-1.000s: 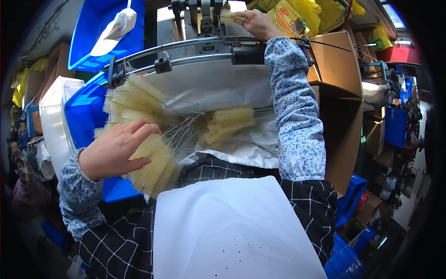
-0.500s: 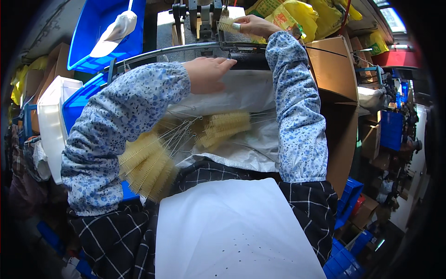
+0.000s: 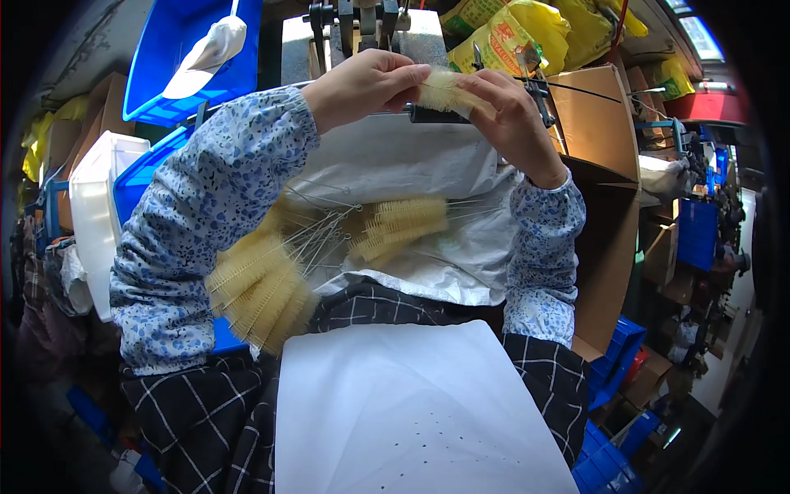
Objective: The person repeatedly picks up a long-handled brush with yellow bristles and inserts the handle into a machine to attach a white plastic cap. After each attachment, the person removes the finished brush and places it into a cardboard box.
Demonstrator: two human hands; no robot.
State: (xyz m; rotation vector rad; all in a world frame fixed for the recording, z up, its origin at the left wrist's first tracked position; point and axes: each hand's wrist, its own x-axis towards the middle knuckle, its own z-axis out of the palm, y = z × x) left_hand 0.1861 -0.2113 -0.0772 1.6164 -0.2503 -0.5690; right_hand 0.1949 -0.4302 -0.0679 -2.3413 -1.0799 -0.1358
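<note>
A cream bristle brush (image 3: 442, 90) is held between my two hands in front of the metal machine (image 3: 424, 37). My left hand (image 3: 362, 86) pinches the brush's left end between thumb and fingers. Curled around its right part are the fingers of my right hand (image 3: 518, 123). Below my hands, a white plastic sheet (image 3: 387, 160) bears a small stack of similar brushes (image 3: 407, 221), with wire stems pointing right. Further left, a larger fanned bunch of brushes (image 3: 262, 288) lies beside my left sleeve, its looped wire stems pointing up and right.
A short black cylinder (image 3: 436, 115) sits just under the held brush. To the right stands an open cardboard box (image 3: 597, 123), with yellow bags (image 3: 514, 41) behind it. At left are a blue bin (image 3: 144, 90) with a white scoop-like object (image 3: 210, 53) and a white tub (image 3: 95, 206).
My right hand has come down and nearer from the machine with the brush. My left hand has risen from over the sheet and now grips the brush's left end.
</note>
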